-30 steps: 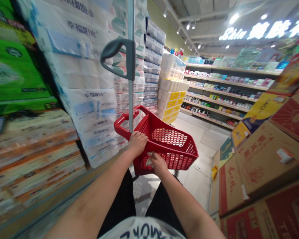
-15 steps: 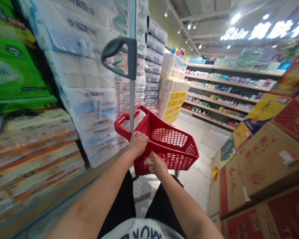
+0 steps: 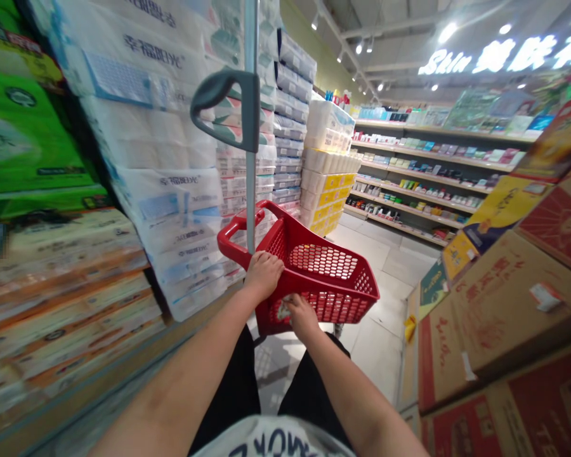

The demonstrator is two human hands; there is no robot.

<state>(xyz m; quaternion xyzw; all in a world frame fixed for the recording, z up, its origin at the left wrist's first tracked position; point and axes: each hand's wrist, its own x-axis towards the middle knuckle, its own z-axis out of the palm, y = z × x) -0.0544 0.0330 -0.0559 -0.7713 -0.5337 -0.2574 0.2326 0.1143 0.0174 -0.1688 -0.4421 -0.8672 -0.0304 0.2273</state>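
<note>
store shelves [image 3: 423, 155] fill the upper right of the frame, tissue packs [image 3: 176, 216] the left. at the centre is the red cart [image 3: 323, 285]; the left hand [image 3: 264, 277] is bent closed over its rim. at its near side, the right hand [image 3: 303, 313] meets a pale crumpled piece [image 3: 282, 310]; whether the fingers pinch it, i cannot tell.

Bright red plastic shopping cart [image 3: 335, 307], holes all over the sides, chunky looped handle on the left end. It's upright on the pale floor [image 3: 385, 336], basket end pointing right. Then there's a little crumpled whitish scrap [image 3: 282, 310], mostly hidden, pinched in the right hand [image 3: 304, 315] against the cart's near side.
</note>
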